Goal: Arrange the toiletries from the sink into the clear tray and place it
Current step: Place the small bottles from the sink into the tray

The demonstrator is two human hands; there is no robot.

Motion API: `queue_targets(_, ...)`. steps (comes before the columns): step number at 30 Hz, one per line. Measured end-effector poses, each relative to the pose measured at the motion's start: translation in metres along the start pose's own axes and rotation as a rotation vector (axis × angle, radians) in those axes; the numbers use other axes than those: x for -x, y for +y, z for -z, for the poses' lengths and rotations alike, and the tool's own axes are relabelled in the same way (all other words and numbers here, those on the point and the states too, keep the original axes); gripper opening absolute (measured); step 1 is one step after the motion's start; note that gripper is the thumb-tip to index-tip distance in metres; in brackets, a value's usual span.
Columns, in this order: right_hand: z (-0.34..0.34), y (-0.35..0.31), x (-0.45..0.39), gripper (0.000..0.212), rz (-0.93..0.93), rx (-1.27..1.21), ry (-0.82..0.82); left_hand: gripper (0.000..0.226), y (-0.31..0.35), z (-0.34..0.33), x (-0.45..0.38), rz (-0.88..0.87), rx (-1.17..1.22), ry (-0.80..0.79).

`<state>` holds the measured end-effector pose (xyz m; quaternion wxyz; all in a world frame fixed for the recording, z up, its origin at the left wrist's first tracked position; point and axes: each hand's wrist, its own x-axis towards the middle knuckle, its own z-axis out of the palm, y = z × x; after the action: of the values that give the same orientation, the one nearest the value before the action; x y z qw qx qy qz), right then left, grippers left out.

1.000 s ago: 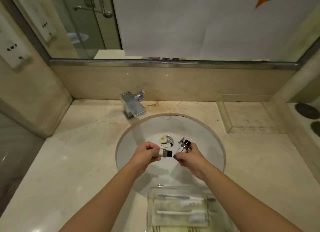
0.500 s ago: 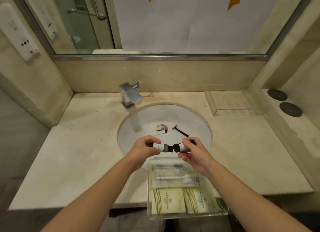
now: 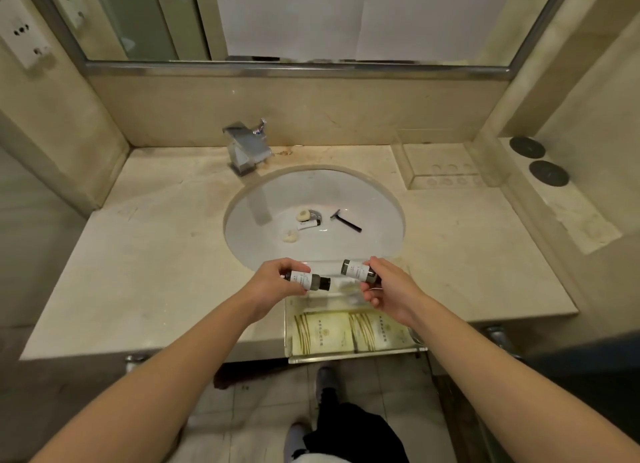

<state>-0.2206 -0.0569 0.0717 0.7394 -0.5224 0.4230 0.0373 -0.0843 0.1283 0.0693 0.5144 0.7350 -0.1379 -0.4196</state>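
Hotel-style bathroom: round white undermount sink in beige marble surface, square chrome faucet, wall mirror, 2 cream branded sachets.

Both forearms are bare to the frame edge; no sleeves, watch, rings or bands are visible on the left hand or right hand. Below the bench edge: dark trousers, light grey shoes.
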Motion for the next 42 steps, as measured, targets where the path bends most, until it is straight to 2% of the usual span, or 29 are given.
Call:
queue_targets(5,0.009,0.01,0.003,0.027,0.078,0.105,0.021,0.029,-0.006,-0.007,0.007,-0.023,-0.23,-0.004)
queue_targets(7,0.012,0.015,0.004,0.034,0.098,0.247,0.042,0.028,-0.01,-0.011,0.009,-0.079,-0.372,-0.007)
queue_targets(10,0.014,0.023,0.007,0.029,0.136,0.526,0.038,0.028,-0.016,-0.017,0.012,-0.163,-0.572,0.013)
queue_targets(15,0.014,0.036,0.003,0.024,0.241,0.798,0.013,0.032,-0.028,-0.019,0.013,-0.189,-0.745,0.055)
queue_targets(22,0.015,0.044,0.0,0.023,0.323,0.969,0.041,0.031,-0.036,-0.023,0.01,-0.291,-0.963,0.062)
queue_targets(29,0.017,0.048,-0.003,0.034,0.553,1.427,0.144,0.029,-0.04,-0.022,0.008,-0.329,-1.035,0.055)
queue_targets(37,0.016,0.05,-0.005,0.03,0.616,1.393,0.088,0.031,-0.037,-0.022,0.006,-0.326,-1.024,0.039)
queue_targets(42,0.012,0.05,-0.003,0.028,0.642,1.495,0.121,0.03,-0.038,-0.024,0.005,-0.336,-1.038,0.033)
